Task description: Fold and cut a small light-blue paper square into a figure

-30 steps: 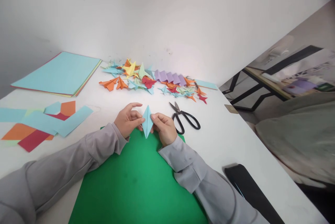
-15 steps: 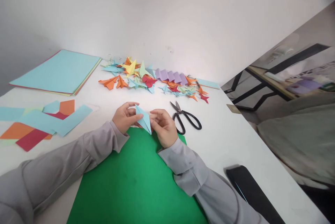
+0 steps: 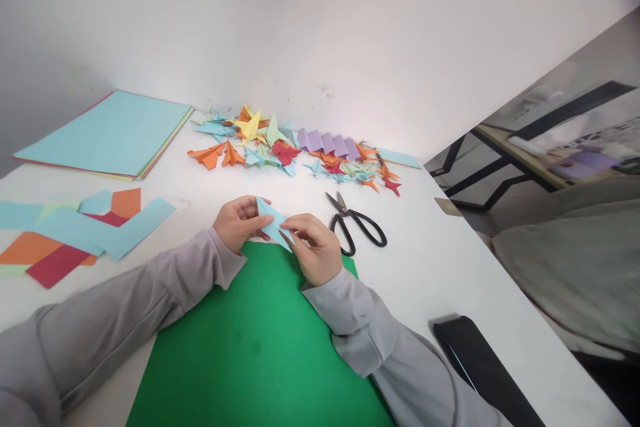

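Pinching the folded blue paper by the far edge of the green sheet, the left hand steadies its upper part, apparently leaving the lower end accessible to the right hand, whose fingertips clasp it.

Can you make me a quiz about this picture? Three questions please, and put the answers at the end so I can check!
1. True or false: the left hand and the right hand both touch the folded blue paper.
2. Which hand is nearer the scissors?
3. Fill in the colour: the big sheet between the forearms is ____.

Key:
1. True.
2. The right hand.
3. Green.
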### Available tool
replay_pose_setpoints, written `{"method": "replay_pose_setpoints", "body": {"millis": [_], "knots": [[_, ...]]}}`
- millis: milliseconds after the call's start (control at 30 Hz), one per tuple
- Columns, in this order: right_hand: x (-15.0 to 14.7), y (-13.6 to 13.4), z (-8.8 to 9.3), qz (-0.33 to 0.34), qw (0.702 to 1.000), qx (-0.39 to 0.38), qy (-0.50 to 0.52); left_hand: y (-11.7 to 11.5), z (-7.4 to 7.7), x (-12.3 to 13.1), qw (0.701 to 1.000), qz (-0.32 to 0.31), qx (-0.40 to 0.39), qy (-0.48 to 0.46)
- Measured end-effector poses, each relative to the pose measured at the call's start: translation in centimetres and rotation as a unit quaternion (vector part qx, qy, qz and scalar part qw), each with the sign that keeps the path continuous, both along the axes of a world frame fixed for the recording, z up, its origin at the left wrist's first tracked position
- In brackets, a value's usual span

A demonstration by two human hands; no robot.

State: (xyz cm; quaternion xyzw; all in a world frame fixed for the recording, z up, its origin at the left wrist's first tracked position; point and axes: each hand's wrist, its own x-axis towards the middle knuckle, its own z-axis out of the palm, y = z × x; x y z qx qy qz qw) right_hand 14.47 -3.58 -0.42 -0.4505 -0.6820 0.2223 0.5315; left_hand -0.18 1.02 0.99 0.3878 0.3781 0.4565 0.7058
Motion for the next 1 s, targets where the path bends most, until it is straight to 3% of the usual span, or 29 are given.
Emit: {"method": "replay_pose_setpoints", "body": {"millis": [167, 400, 700, 1000], "knots": [[0.0, -0.1, 0.1, 0.006, 1.000, 0.001, 0.002, 0.2, 0.1, 0.1, 0.999, -0.013, -0.044, -0.023], [0.1, 0.2, -0.2, -0.014, 1.000, -0.011, 0.017, 0.2, -0.7, 0.0, 1.000, -0.025, 0.008, 0.003], [0.0, 0.5, -0.6, -0.024, 0.969, -0.168, 0.178, -0.4, 0.6, 0.2, 0.991, -0.036, 0.052, 0.120], [-0.1, 0.8, -0.2, -0.037, 0.945, -0.224, 0.234, -0.6, 0.6, 0.1, 0.983, -0.070, 0.081, 0.152]]}}
